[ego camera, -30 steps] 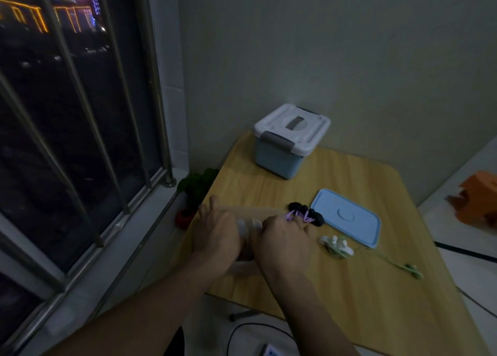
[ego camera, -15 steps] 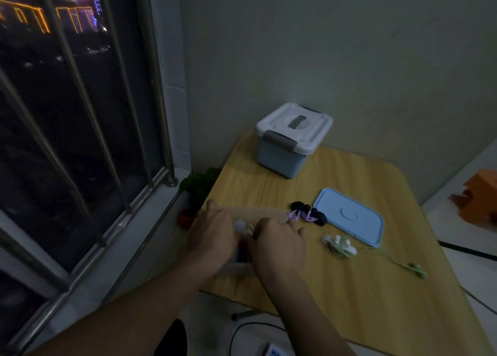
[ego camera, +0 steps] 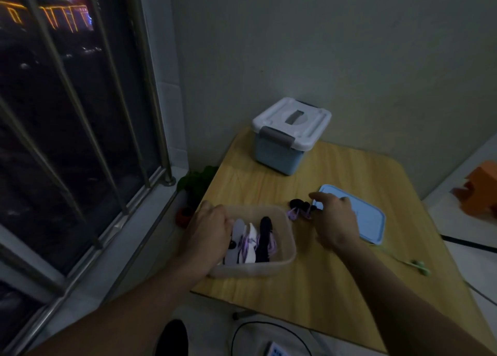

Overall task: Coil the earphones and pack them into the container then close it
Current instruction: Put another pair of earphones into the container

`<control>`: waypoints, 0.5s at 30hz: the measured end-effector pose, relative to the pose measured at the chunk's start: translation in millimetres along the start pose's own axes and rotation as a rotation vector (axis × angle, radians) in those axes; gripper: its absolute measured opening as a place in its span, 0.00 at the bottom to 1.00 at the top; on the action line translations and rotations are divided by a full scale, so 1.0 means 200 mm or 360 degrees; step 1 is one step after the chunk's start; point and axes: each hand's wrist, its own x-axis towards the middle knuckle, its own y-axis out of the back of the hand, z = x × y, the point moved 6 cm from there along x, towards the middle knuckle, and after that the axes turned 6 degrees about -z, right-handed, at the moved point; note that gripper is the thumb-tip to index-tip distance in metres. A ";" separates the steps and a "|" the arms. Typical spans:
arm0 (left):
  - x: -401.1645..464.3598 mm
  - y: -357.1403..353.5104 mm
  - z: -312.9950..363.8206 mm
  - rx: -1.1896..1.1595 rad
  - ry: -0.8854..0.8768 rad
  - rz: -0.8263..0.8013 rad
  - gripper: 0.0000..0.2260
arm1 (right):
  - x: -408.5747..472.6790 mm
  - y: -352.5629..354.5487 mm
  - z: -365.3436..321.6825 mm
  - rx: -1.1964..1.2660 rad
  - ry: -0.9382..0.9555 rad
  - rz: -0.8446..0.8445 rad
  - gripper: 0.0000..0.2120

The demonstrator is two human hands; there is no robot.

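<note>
The light wooden surface (ego camera: 322, 275) carries everything in front of you, pushed against a barred window on your left and a plain wall behind. At its far edge stands a pale blue plastic box with a white latched lid (ego camera: 289, 136), well apart from your work. Nearer to you, the translucent rectangular plastic container (ego camera: 287, 237) sits open by the surface's left edge, holding white and black coiled earphone bundles tied with purple straps (ego camera: 252, 241). The flat blue rectangular lid (ego camera: 368, 221) lies to the container's right, top side up. Your left hand (ego camera: 208, 237) rests over the container's left rim with fingers curled down onto it, though how firmly they grip is hidden. Your right hand (ego camera: 334, 221) reaches across the lid's near corner, covering part of it, its fingers half bent at a black coiled earphone bundle with purple ties (ego camera: 300, 207) that lies between container and lid; whether they pinch it you cannot tell. A pale green earphone cable (ego camera: 418, 266) trails on the surface to the right.
</note>
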 end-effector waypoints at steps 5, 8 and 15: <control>0.01 -0.01 -0.01 0.0028 -0.0006 0.0030 0.10 | 0.09 -0.06 0.02 -0.0116 0.0072 -0.0170 0.20; 0.01 -0.01 -0.01 0.0011 -0.0011 0.0049 0.10 | 0.11 -0.06 0.01 -0.0188 0.0109 -0.0188 0.16; 0.01 -0.01 -0.01 0.0016 -0.0036 0.0085 0.08 | 0.15 -0.09 0.00 -0.0215 0.0074 -0.0372 0.18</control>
